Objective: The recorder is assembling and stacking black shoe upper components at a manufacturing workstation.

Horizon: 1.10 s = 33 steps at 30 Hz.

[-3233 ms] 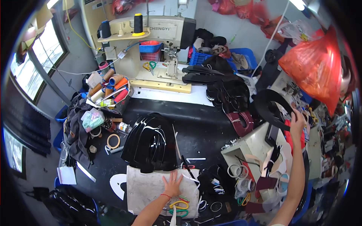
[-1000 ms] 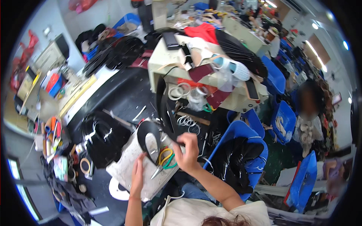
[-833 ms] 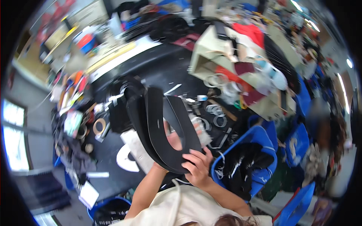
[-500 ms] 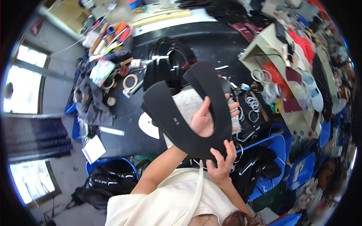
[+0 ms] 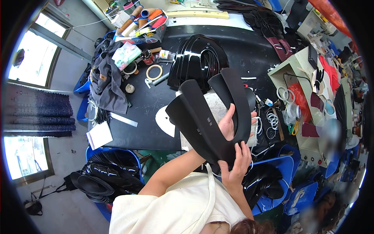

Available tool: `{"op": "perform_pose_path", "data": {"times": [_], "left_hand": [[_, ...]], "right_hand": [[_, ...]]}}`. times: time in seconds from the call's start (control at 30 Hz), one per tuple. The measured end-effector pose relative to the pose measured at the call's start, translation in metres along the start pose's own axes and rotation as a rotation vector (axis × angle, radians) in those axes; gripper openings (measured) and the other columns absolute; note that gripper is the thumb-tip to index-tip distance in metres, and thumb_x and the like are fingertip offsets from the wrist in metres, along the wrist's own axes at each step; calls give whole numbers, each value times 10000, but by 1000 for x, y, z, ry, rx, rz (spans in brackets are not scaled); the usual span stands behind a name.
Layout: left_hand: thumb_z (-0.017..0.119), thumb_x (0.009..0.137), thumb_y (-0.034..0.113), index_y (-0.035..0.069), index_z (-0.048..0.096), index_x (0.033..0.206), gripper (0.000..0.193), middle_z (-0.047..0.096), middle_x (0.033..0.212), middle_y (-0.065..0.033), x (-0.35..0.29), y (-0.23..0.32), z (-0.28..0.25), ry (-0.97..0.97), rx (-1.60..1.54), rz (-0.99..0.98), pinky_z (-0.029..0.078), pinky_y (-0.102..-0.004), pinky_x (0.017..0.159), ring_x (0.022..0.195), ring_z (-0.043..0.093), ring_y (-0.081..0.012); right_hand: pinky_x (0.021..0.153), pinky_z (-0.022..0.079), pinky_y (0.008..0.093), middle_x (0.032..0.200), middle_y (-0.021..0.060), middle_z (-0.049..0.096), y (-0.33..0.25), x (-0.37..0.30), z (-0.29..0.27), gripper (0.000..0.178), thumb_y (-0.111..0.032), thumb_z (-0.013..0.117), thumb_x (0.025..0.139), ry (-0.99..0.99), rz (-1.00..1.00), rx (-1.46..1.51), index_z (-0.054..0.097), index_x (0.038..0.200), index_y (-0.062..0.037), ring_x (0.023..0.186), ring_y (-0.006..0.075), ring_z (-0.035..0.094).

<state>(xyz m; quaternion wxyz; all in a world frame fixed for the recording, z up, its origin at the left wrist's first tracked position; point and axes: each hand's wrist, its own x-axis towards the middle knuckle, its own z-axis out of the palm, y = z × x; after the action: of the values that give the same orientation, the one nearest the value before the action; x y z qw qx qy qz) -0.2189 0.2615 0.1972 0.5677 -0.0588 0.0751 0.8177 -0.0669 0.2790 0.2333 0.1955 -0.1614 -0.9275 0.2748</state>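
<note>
Overlapping black U-shaped pieces [image 5: 194,121], matt on top with small pale marks, are held over the table's near edge, their open ends pointing away. My left hand [image 5: 228,126] reaches beneath them from the left; its palm and raised thumb show through the U's opening, and its fingers pass under the right arm of the pieces. Around the closed curve, at the near right, my right hand [image 5: 237,165] grips with thumb and fingers. Just beyond lies a stack of glossy black U-shaped pieces [image 5: 187,60]. A pale stone-like slab [image 5: 212,102] is partly hidden under the held pieces.
On the black table [image 5: 136,138] are a tape roll [image 5: 154,72], a white curved piece [image 5: 165,121], dark grey cloth [image 5: 111,78] and a hammer [image 5: 278,124]. Blue bins with black pieces, one at left [image 5: 115,156], another at right [image 5: 286,167], flank me. A beige machine housing [image 5: 286,70] stands right.
The held pieces have tilted and fanned apart, so a second marked layer shows on the left arm. My right hand has closed further onto the curve. The whole view has shifted.
</note>
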Motion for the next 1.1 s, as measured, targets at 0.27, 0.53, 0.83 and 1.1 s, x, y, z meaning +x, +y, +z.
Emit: {"op": "perform_pose_path", "data": {"times": [0.27, 0.53, 0.83, 1.1], "left_hand": [[258, 936, 522, 111, 449, 1234, 542, 449, 1300, -130, -2, 2, -1, -7, -124, 25, 418, -453, 940, 1149, 477, -260], [497, 888, 437, 59, 518, 1061, 416, 590, 924, -78, 5, 6, -8, 276, 1, 101, 477, -481, 841, 942, 574, -225], [560, 881, 342, 52, 458, 1207, 448, 501, 1134, -69, 7, 3, -11, 499, 532, 155, 417, -410, 907, 1052, 491, -194], [545, 893, 296, 15, 473, 1226, 442, 548, 1161, -81, -8, 12, -42, 436, 1114, -35, 402, -334, 926, 1102, 515, -193]], "right_hand": [[955, 346, 485, 1183, 216, 518, 7, 4, 4, 337, -184, 388, 938, 82, -111, 92, 503, 1179, 22, 1109, 390, 486], [982, 306, 503, 1246, 189, 465, 17, 7, 2, 414, -239, 596, 813, -95, -141, 72, 540, 1189, -73, 1176, 365, 421], [779, 481, 354, 971, 159, 616, 60, 39, -24, 232, -13, 546, 804, 197, 149, 455, 540, 1036, 2, 880, 290, 614], [737, 477, 309, 933, 126, 637, 276, 27, 14, 421, -297, 651, 806, 620, 1019, 201, 519, 1082, -7, 820, 205, 622]]}}
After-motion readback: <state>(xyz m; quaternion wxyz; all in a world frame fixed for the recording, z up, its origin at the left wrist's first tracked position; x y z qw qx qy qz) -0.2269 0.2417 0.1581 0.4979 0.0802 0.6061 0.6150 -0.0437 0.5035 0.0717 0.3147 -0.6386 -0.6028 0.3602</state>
